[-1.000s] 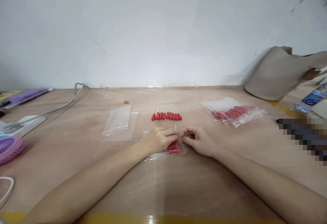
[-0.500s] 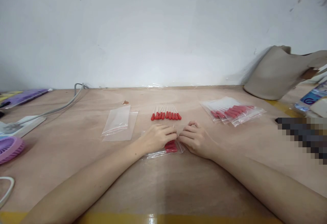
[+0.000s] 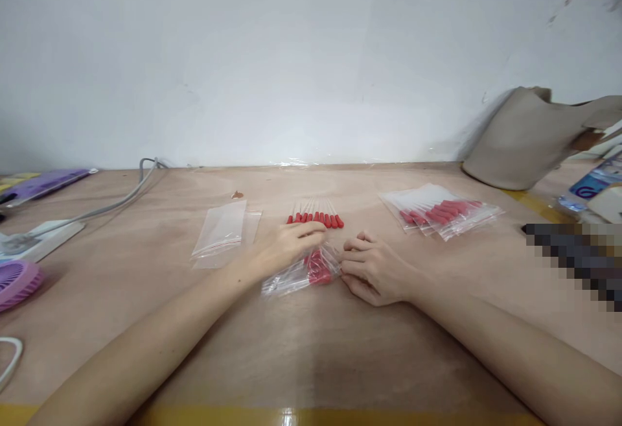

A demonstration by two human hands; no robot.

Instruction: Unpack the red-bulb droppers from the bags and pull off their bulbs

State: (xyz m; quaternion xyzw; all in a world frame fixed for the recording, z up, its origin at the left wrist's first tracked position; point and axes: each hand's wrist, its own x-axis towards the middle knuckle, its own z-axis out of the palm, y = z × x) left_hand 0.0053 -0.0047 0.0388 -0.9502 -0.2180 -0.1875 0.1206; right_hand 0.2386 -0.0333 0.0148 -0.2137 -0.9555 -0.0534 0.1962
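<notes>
A clear plastic zip bag (image 3: 286, 282) with red-bulbed droppers (image 3: 319, 269) inside lies in front of me. My right hand (image 3: 373, 269) has its fingers curled closed at the bag's right edge, pinching it. Above the bag's far side is my left hand (image 3: 294, 241), its fingers stretched to the right, the thumb hidden. Its fingertips come close to a row of loose droppers (image 3: 328, 221) with red bulbs and thin clear stems, and cover part of that row.
Flat zip bags (image 3: 221, 231) lie to the left. On the right are overlapping filled bags (image 3: 440, 212). A beige container (image 3: 519, 137) and a bottle (image 3: 590, 186) stand farther right. A purple fan (image 3: 19, 283) and a grey cable (image 3: 114, 204) are at left.
My left hand has moved up and to the left, off the bag's middle, uncovering more of the red bulbs inside. My right hand stays at the bag's right edge.
</notes>
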